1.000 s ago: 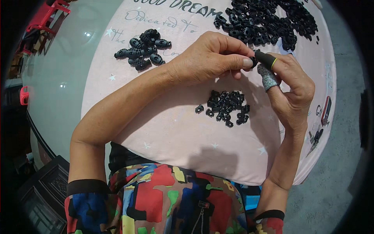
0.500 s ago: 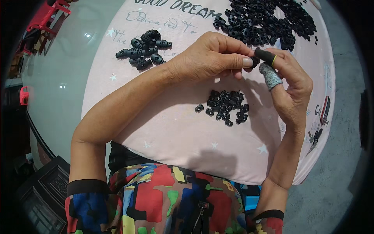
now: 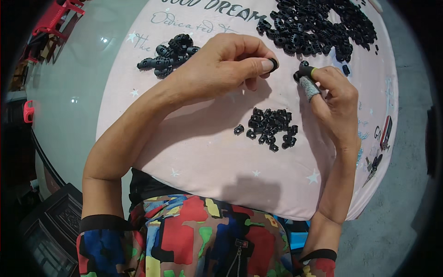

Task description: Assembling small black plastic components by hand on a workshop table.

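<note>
My left hand (image 3: 221, 67) hovers over a pink printed cloth (image 3: 207, 152) and pinches a small black ring-like part (image 3: 273, 64) at its fingertips. My right hand (image 3: 334, 99), with a grey cover on one finger, holds a small black plastic piece (image 3: 303, 73) a short gap to the right of the ring. Below the two hands lies a small pile of black parts (image 3: 272, 127). A large heap of black parts (image 3: 318, 25) spreads at the top right, and another cluster of black pieces (image 3: 168, 54) sits at the upper left.
The cloth covers a round glass table (image 3: 69, 92). Red plastic items (image 3: 60, 14) stand at the far left edge. Small scissors and a red tool (image 3: 380, 143) lie at the cloth's right edge. Grey floor (image 3: 406, 207) lies to the right.
My hands were pressed together around the black piece; now they have drawn apart, the left keeping a small ring and the right keeping the other piece.
</note>
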Motion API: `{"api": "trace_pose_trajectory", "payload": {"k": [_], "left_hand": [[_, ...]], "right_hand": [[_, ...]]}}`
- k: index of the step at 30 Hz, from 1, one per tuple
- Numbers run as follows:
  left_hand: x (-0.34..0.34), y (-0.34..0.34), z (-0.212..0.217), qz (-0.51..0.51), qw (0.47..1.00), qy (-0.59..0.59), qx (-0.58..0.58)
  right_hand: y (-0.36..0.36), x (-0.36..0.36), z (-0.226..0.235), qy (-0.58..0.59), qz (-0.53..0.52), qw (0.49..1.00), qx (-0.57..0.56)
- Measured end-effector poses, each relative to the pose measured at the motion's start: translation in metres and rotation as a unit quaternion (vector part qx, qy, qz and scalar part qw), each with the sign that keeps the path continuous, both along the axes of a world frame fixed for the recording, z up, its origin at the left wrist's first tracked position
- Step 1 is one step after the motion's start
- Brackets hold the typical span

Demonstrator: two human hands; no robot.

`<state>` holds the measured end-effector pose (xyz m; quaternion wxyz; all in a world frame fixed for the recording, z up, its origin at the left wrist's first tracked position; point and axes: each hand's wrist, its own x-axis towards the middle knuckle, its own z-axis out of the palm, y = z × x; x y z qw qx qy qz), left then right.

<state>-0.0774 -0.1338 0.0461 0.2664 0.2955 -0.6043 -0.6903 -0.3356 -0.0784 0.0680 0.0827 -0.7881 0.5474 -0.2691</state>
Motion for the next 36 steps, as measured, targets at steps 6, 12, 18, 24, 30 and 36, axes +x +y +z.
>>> {"api": "trace_pose_trajectory", "payload": {"k": [6,12,18,24,30,36], "left_hand": [[0.006,-0.005,0.000,0.002,1.000,-0.016,0.003],[0.002,-0.004,-0.006,-0.011,1.000,0.001,0.025],[0.004,-0.003,-0.008,-0.020,1.000,0.011,0.019],[0.002,0.000,-0.008,-0.011,1.000,0.013,0.019],[-0.009,0.013,-0.008,-0.033,0.984,0.108,0.140],[-0.009,0.013,-0.009,-0.008,0.979,0.124,0.161]], "right_hand": [[0.013,0.019,0.024,-0.041,0.093,0.976,0.192],[0.019,0.026,0.022,0.032,0.124,0.976,0.178],[0.024,0.039,0.020,0.007,0.084,0.977,0.195],[0.019,0.029,0.018,-0.115,-0.010,0.967,0.225],[0.014,0.023,0.010,-0.191,-0.022,0.962,0.192],[0.013,0.030,0.002,-0.270,-0.018,0.955,0.121]]}}
